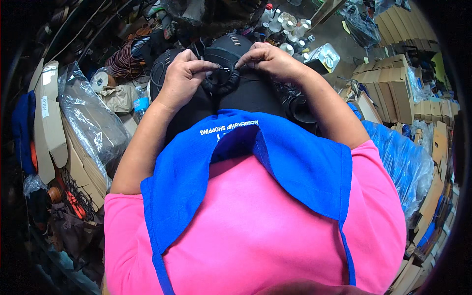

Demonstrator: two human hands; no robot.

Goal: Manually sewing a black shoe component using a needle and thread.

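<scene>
A black, rounded, padded-looking piece [221, 84] lies between my thighs, with short pale marks along its upper edge; its exact kind cannot be made out. At its left side my left hand [184, 76] is closed in a pinch, thumb and forefinger pointing at the pale marks. On the other side my right hand [270, 60] pinches too, its fingertips a short gap from the left ones. What sits in either pinch is too small to name. Thin black cord [155, 77] loops over my left knee.
White bottles [290, 30] stand on the floor beyond my right hand. Flattened cardboard [81, 157] under clear plastic leans at left, near coiled brown cord [123, 61]. Cardboard boxes [388, 86] and a blue plastic-wrapped bundle [393, 157] are at right. A blue apron [305, 162] covers my lap.
</scene>
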